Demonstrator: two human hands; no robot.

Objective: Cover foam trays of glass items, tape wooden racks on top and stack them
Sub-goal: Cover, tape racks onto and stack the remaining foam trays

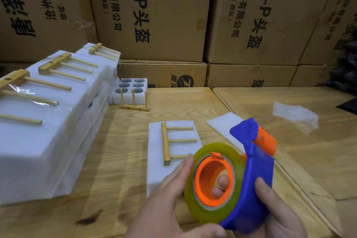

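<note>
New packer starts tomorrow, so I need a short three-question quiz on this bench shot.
1. True or false: the wooden rack on the covered foam tray lies flat.
2. Which hand grips the tape dispenser's blue body?
3. How many glass items show in the open tray? A four, B six, C nine

Key: 1 true. 2 The right hand; the left hand touches the roll's side. 3 B.

Back wall hidden by stacked brown cardboard cartons (158, 13) with black printed Chinese text, several rows high. Work surface is a light pine-grain wooden desk (123, 152); a second matching wooden panel (301, 141) butts against it on the right. Dark bags (345, 67) far right. Lighting dim, warm.
</note>
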